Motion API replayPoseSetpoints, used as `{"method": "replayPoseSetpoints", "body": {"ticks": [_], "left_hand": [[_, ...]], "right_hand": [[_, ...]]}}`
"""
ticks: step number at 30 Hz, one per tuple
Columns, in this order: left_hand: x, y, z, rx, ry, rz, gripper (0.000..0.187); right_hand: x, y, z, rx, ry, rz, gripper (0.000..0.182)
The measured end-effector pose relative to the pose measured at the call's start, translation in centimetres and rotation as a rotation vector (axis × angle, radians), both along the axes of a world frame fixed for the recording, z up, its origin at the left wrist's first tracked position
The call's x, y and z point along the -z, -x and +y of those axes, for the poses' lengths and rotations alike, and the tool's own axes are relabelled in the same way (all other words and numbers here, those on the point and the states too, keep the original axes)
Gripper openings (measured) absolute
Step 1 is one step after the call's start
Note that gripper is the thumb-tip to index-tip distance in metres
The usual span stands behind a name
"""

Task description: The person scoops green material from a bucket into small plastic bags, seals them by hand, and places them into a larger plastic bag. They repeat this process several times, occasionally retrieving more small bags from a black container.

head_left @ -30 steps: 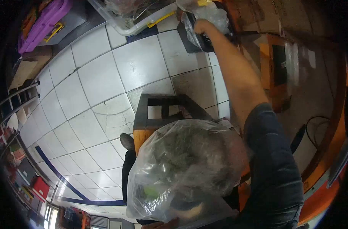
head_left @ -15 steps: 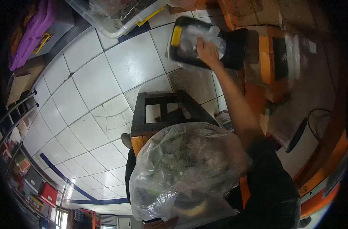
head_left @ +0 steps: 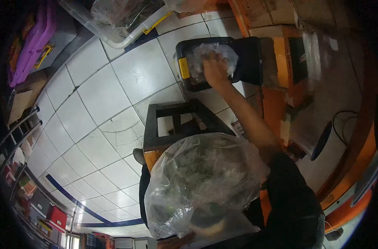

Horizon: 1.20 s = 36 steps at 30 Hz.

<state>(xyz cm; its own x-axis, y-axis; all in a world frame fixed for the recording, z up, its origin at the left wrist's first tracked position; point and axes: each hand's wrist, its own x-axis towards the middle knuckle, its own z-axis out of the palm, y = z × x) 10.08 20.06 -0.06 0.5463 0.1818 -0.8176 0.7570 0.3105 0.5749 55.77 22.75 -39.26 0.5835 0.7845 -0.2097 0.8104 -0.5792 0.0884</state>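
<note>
A large clear plastic bag (head_left: 205, 178), bulging with contents I cannot make out, rests in front of my body. My left hand (head_left: 176, 240) shows only in part at the bottom edge, its fingers gripping the lower end of this bag. Away to the upper right, my right hand (head_left: 217, 69) reaches into a black bin (head_left: 193, 86) with a yellow label. Its fingers are apart and lie on crumpled clear plastic (head_left: 230, 56) inside the bin. The undersides of those fingers are hidden.
A dark wooden stool (head_left: 151, 143) stands just beyond the big bag. At the top is a clear tub (head_left: 114, 41) with plastic inside. Purple lids (head_left: 33, 41) lie upper left, and a metal rack (head_left: 18, 124) is at left. Orange woodwork (head_left: 282, 62) borders the right.
My right hand has moved slightly left and down with the bin in view, pressing against the plastic, which looks more spread out. The big bag and my left hand stay nearly in place.
</note>
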Motion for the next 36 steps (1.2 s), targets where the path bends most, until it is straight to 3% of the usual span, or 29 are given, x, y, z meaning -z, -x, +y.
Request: {"method": "replayPoseSetpoints", "body": {"ticks": [1,4,8,11,12,14,17,22,23,25,26,28,29,30,32,33,35,36], "left_hand": [[-0.4,-0.4,0.0,-0.006,-0.012,0.017,0.058],[-1.0,-1.4,0.1,0.002,-0.056,0.082,0.057],[-1.2,-0.2,-1.3,-0.065,-0.114,0.035,0.05],[0.1,0.4,-1.6,-0.058,-0.105,0.007,0.05],[0.6,0.5,-1.8,-0.058,-0.1,0.005,0.05],[1.4,0.8,-2.3,-0.064,-0.097,-0.008,0.051],[1.9,1.6,-3.4,-0.06,-0.101,-0.042,0.051],[2.0,4.1,-5.3,-0.118,-0.122,-0.141,0.051],[2.1,4.9,-5.9,-0.145,-0.14,-0.178,0.051],[2.2,6.6,-7.1,-0.209,-0.169,-0.265,0.051],[2.2,7.6,-7.7,-0.245,-0.187,-0.316,0.051],[1.8,6.0,-5.8,-0.103,-0.116,-0.263,0.054],[1.8,5.5,-5.0,0.036,-0.049,-0.206,0.057],[2.3,5.5,-5.4,0.038,-0.055,-0.208,0.057],[2.8,5.8,-6.7,-0.234,-0.13,-0.38,0.071],[2.7,5.2,-6.0,-0.235,-0.122,-0.379,0.071],[2.2,2.8,-3.3,0.043,-0.053,-0.33,0.072],[2.0,1.8,-2.5,0.038,-0.049,-0.335,0.072]], "right_hand": [[1.2,-0.7,0.5,-0.081,0.097,0.157,0.044],[8.5,-2.2,0.7,-0.261,0.136,0.039,0.043],[13.0,-1.4,4.2,-0.262,0.338,0.026,0.046],[15.9,-1.1,3.7,-0.218,0.159,-0.003,0.052],[19.7,-2.7,2.8,-0.176,0.018,0.12,0.053],[20.9,-3.5,3.7,-0.141,-0.146,0.241,0.054],[15.1,-2.8,4.1,-0.159,-0.015,0.211,0.047],[6.0,-2.7,1.3,-0.238,-0.419,0.404,0.045],[1.2,-1.9,0.9,-0.245,-0.419,0.397,0.045],[-8.5,0.5,-0.2,0.041,-0.038,0.125,0.04],[-8.0,0.2,-0.9,0.045,-0.035,0.123,0.04],[-4.9,-0.7,-2.0,0.165,0.332,0.3,0.047],[-3.9,-1.2,-2.0,0.168,0.326,0.298,0.047],[-3.0,-1.6,-1.7,0.202,0.227,0.402,0.05],[-1.6,-1.9,-1.6,0.237,0.142,0.514,0.054],[-1.2,-2.3,-1.4,0.293,0.038,0.576,0.057],[0.7,-2.7,-0.7,0.347,-0.065,0.632,0.06],[2.9,-2.4,-0.4,0.246,-0.068,0.55,0.059]]}}
